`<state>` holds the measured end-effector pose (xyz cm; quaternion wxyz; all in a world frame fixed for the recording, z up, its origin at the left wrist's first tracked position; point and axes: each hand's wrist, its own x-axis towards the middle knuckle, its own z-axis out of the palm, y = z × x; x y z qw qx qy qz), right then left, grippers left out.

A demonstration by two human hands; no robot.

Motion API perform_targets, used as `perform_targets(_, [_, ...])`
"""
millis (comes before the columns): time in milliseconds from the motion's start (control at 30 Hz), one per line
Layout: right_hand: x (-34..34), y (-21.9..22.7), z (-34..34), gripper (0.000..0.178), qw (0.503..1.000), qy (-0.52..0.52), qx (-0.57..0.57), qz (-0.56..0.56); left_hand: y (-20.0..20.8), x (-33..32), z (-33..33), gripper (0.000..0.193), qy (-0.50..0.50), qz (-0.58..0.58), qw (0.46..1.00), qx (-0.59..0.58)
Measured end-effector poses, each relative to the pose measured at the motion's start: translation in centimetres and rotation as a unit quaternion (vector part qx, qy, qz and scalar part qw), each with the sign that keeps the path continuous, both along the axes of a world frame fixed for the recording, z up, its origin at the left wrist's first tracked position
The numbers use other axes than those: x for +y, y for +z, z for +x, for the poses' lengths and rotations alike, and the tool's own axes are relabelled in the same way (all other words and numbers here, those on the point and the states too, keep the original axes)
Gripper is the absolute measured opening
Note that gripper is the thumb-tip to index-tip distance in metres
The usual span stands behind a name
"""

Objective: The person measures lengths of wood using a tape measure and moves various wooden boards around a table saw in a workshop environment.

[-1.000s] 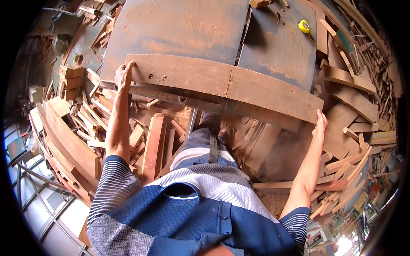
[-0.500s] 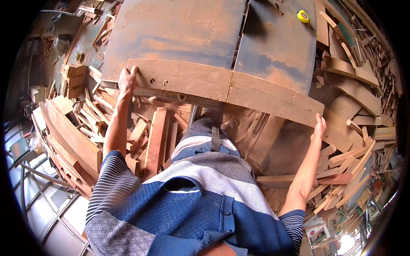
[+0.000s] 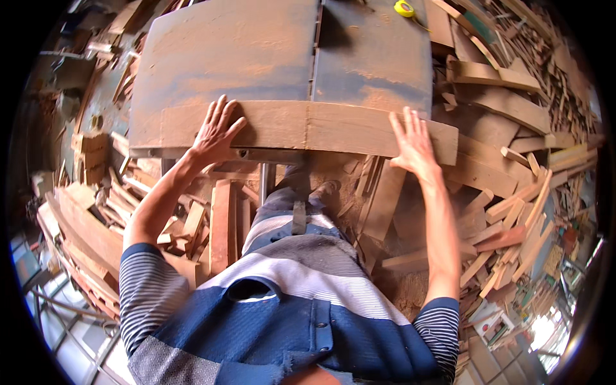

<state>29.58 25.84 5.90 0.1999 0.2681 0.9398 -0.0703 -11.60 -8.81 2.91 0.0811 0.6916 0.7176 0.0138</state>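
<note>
A long brown wooden board (image 3: 346, 130) lies flat along the near edge of a dusty metal machine table (image 3: 231, 45), its right end jutting past the table's side. A thin line crosses the board near its middle. My left hand (image 3: 218, 131) rests on the board's left part with fingers spread. Toward the other end, my right hand (image 3: 414, 141) lies over the near edge, fingers stretched out and pointing away from me. Neither hand is wrapped around the wood.
On the far right of the table sits a yellow tape measure (image 3: 403, 8). A narrow slot (image 3: 315, 48) splits the tabletop. Curved offcuts (image 3: 507, 106) are heaped at the right, and stacked boards (image 3: 83, 224) stand at the left. Sawdust and scraps surround my legs.
Both hands have left the board's ends and moved inward, now flat on it with fingers spread. The board has straightened along the table's near edge. The whole view has shifted slightly.
</note>
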Motion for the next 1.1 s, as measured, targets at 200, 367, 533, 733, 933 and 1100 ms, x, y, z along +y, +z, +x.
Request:
perform_targets(200, [-0.5, -2.0, 0.5, 0.141, 0.998, 0.016, 0.055, 0.039, -1.0, -0.7, -0.1, 0.089, 0.026, 0.029, 0.999, 0.012])
perform_targets(367, [-0.8, -2.4, 1.1, 0.134, 0.993, -0.001, 0.106, 0.048, -1.3, -0.3, -0.4, 0.09, 0.029, 0.026, 0.999, 0.019])
perform_targets(533, [-1.3, -2.0, 0.5, 0.13, 0.993, -0.002, 0.1, 0.058, -2.1, -0.2, -1.5, 0.09, 0.026, 0.057, 0.998, 0.02])
perform_targets(733, [-1.4, -2.1, 0.2, 0.13, 0.993, -0.011, 0.099, 0.057, -2.3, -0.1, -2.1, 0.085, 0.008, 0.069, 0.997, 0.016])
perform_targets(933, [-4.1, -5.2, 0.9, 0.133, 0.984, -0.038, 0.106, 0.136, -2.4, 0.8, -1.7, 0.085, -0.004, 0.065, 0.997, 0.035])
perform_targets(1100, [-11.8, -5.6, 0.0, 0.127, 0.959, -0.072, 0.271, 0.052, -2.0, -0.3, -1.5, 0.085, 0.004, 0.1, 0.995, 0.017])
